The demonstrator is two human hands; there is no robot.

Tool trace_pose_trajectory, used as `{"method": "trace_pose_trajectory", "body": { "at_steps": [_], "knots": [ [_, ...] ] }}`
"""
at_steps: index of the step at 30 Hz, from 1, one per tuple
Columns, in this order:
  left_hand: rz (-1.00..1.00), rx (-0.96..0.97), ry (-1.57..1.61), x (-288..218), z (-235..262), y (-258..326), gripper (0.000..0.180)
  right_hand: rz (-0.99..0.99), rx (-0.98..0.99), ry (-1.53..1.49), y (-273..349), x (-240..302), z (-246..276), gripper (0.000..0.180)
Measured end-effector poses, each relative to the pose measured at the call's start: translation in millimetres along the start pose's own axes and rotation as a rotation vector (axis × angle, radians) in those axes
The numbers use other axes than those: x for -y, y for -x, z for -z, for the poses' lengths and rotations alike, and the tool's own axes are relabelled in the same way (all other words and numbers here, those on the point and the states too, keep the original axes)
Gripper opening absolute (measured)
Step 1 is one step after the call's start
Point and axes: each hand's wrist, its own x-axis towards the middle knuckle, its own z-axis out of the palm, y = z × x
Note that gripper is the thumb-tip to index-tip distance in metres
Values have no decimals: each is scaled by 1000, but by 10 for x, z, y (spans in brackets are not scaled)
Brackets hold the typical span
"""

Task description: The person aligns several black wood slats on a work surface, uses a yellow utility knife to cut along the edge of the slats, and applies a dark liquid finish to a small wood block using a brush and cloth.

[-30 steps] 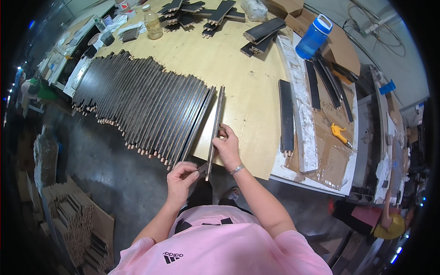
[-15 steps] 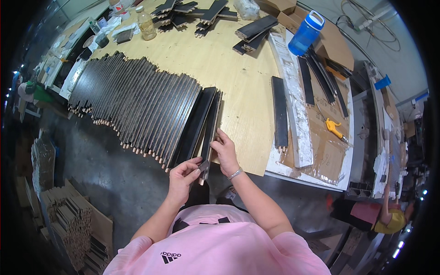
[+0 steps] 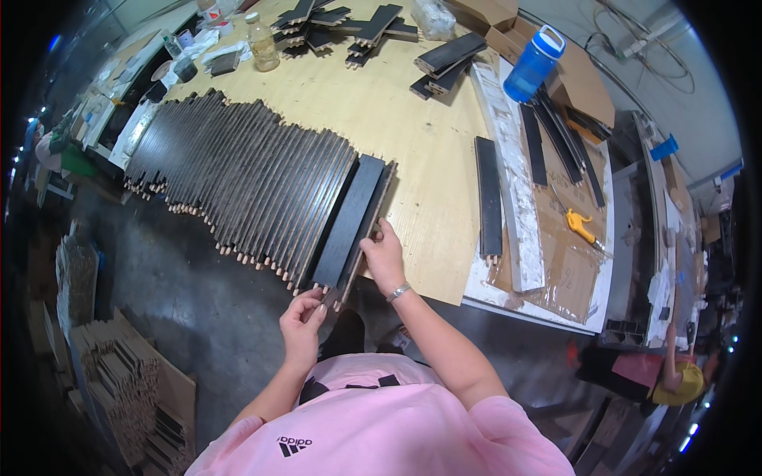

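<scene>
In the head view, a long black slat (image 3: 351, 218) lies flat-face up on the plywood table (image 3: 421, 135), just beside the row of dark slats (image 3: 238, 170) standing on edge at its 9 o'clock. The left hand (image 3: 303, 317) pinches the slat's near end, fingers narrowly closed on it. The right hand (image 3: 384, 254), at the slat's 4 o'clock, presses its right edge with curled fingers. A blue bottle (image 3: 533, 63) stands well apart at 1 o'clock, a yellow-handled tool (image 3: 582, 226) lies at 3 o'clock.
</scene>
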Motion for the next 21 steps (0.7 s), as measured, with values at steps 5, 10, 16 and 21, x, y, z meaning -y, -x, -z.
{"method": "trace_pose_trajectory", "body": {
  "at_steps": [5, 10, 16, 21],
  "knots": [
    [154, -53, 159, 193, 25, 31, 5, 277, -153, 344, -29, -33, -1, 47],
    [268, -73, 293, 255, -68, -200, 4, -1, -78, -137, 30, 71, 275, 28],
    [333, -6, 412, 14, -216, -19, 6, 0, -110, -394, 162, 121, 355, 35],
    [413, 46, 419, -49, -264, 195, 9, -18, 30, -309, 185, 209, 242, 53]
  ]
}}
